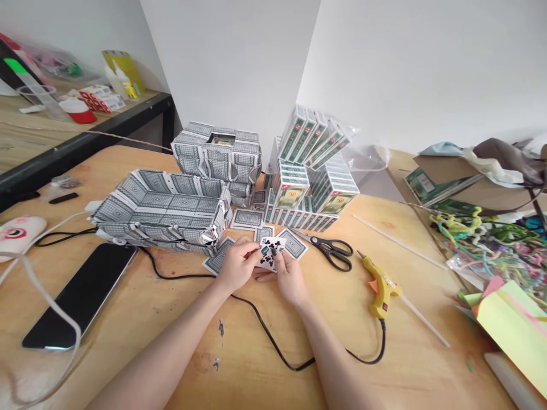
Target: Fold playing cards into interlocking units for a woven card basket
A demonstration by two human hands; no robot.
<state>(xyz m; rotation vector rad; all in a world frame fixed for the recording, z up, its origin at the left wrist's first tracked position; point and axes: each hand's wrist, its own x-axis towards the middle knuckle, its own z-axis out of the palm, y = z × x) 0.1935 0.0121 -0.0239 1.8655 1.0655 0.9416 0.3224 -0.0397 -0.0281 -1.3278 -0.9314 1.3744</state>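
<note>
A playing card (pixel 268 261), a ten of clubs, is held face up over the table between both hands. Thumb and fingers of my left hand (pixel 237 263) pinch its left side. On its right side my right hand (pixel 290 278) grips it, the thumb lying on the card's face. Around and behind the hands lie several face-down cards (pixel 248 218) with grey patterned backs. To the left stands an open tray (pixel 171 202) built of folded cards, and behind it a boxy card structure (pixel 217 151) with an opening on top.
Stacked card boxes (pixel 293 191) stand behind the hands. Black scissors (pixel 331 250) and a yellow glue gun (pixel 379 287) lie to the right, its cord crossing the table below the hands. A phone (pixel 81 296) rests at left; coloured papers (pixel 513 324) are at far right.
</note>
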